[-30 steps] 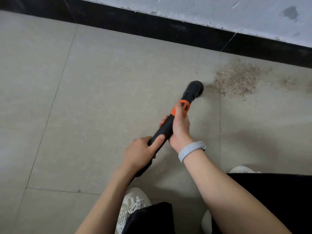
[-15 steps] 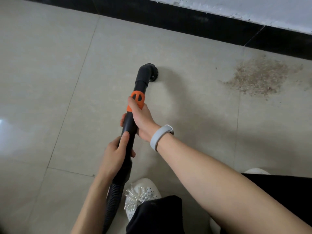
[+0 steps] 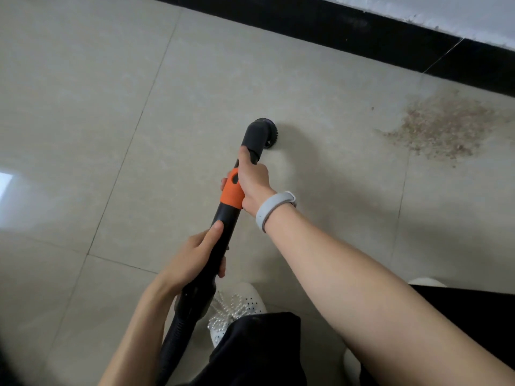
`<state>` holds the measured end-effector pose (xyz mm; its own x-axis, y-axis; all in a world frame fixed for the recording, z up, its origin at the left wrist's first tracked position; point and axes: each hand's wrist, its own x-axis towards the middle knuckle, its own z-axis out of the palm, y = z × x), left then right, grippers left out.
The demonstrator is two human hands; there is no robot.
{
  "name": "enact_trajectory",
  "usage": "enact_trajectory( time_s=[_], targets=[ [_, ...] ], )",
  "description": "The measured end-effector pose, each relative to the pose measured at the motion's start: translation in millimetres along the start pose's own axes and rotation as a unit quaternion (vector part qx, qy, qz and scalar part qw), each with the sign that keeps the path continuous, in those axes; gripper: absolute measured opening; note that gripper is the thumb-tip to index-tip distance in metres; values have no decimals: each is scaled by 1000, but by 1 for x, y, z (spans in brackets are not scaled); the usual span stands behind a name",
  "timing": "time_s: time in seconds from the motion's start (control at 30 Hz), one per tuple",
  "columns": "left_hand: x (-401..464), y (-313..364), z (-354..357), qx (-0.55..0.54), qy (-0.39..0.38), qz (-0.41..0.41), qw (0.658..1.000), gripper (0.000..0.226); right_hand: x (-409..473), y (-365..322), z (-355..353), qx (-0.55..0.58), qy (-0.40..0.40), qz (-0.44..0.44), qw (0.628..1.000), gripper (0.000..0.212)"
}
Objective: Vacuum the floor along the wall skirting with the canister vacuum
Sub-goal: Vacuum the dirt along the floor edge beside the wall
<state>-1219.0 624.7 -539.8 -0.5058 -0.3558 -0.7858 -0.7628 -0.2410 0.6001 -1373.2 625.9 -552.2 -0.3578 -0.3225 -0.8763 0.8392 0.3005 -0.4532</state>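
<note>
1. Nearest to me, black trousers [image 3: 259, 349] fill the lower edge, with a white shoe [image 3: 239, 307] with beads poking out beside the hose [image 3: 172, 346], and a second white shoe toe [image 3: 426, 282] at the right.
2. My left hand [image 3: 192, 260] is curled round the lower black part of the wand [image 3: 223, 229], thumb laid along the top of it, just above where the ribbed hose joins.
3. My right hand [image 3: 252, 181] grips the wand higher up, fingers wrapped round it at the orange collar [image 3: 231, 195], thumb stretched up toward the elbow; a grey band [image 3: 271, 210] sits on that wrist.
4. The brush [image 3: 264, 135] at the wand's bent tip sits down on the beige tile floor [image 3: 195, 93], well out from the wall.
5. To the right of the brush, apart from it, a patch of brown dirt [image 3: 443, 126] lies spread over the tile, close to the skirting.
6. Farthest off, the black skirting [image 3: 362, 34] runs diagonally across the top, with the pale wall [image 3: 459, 12] above it.
</note>
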Motion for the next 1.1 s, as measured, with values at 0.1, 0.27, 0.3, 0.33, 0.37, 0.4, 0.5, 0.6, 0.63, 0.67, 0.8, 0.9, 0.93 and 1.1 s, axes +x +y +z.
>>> enact_trajectory(
  time_s=[0.1,0.27,0.3,0.33,0.37,0.4,0.5,0.6,0.63,0.67,0.8,0.9,0.93,1.1],
  targets=[
    [-4,4,3,-6,-110,-27,994,55,-5,11,-21,43,17,10,999,36],
    [10,17,35,47,-195,-6,980,52,-9,9,-83,117,117,-24,986,38],
    [16,22,42,59,-209,3,976,54,-10,5,-95,140,142,-30,980,39],
    [21,29,49,69,-221,10,973,54,-11,0,-105,164,163,-37,972,40],
    [26,36,55,81,-227,17,970,52,-12,-6,-114,184,181,-44,965,41],
    [31,42,60,99,-226,25,969,50,-13,-11,-121,200,194,-51,959,41],
    [39,57,68,153,-195,62,967,47,-9,-24,-133,221,203,-64,952,42],
    [37,54,65,155,-130,82,976,45,0,-30,-122,215,179,-70,957,41],
    [35,52,62,152,-99,90,979,43,4,-31,-113,196,171,-74,963,42],
    [33,49,59,151,-65,99,981,42,9,-33,-102,170,159,-76,970,42],
    [30,36,42,138,57,108,983,40,17,-30,-53,113,74,-44,990,36],
    [31,29,35,88,73,94,989,39,19,-25,-40,86,43,-34,995,35],
    [32,28,36,86,62,93,990,39,19,-24,-43,94,49,-39,994,35],
    [50,44,65,163,-75,110,978,35,12,-26,-106,172,162,-68,969,39]
  ],
)
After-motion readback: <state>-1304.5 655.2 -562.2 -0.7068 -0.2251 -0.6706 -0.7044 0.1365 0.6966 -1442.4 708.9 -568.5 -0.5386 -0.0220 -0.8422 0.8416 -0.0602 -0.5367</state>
